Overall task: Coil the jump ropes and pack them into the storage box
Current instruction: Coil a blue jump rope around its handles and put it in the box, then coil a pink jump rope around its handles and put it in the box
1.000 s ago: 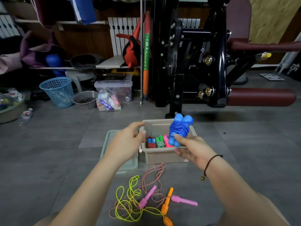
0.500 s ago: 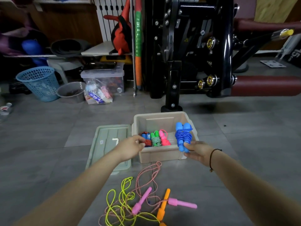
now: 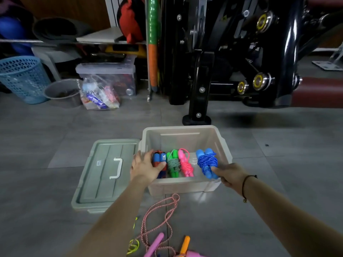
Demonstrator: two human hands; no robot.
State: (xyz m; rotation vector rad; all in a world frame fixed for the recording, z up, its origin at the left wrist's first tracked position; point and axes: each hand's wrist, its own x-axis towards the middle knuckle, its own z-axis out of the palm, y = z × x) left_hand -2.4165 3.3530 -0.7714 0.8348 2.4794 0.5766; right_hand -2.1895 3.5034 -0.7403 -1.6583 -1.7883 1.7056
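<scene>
The blue coiled rope (image 3: 207, 163) sits at the right end of the storage box (image 3: 185, 187), lowered inside but not let go: the right hand (image 3: 229, 175) grips its handle ends with curled fingers at the near rim. Three bundles lie side by side in the box: a red-and-blue bundle (image 3: 161, 158) under the left hand (image 3: 143, 166), whose fingers rest spread and fairly straight on it, then a green bundle (image 3: 173, 163) and a pink bundle (image 3: 185, 165). Four ropes look coiled, then. A pink-and-white rope (image 3: 159, 212) and a yellow rope (image 3: 134, 245) lie loose and tangled on the floor in front. The lid (image 3: 104, 175) lies off, beside the box.
</scene>
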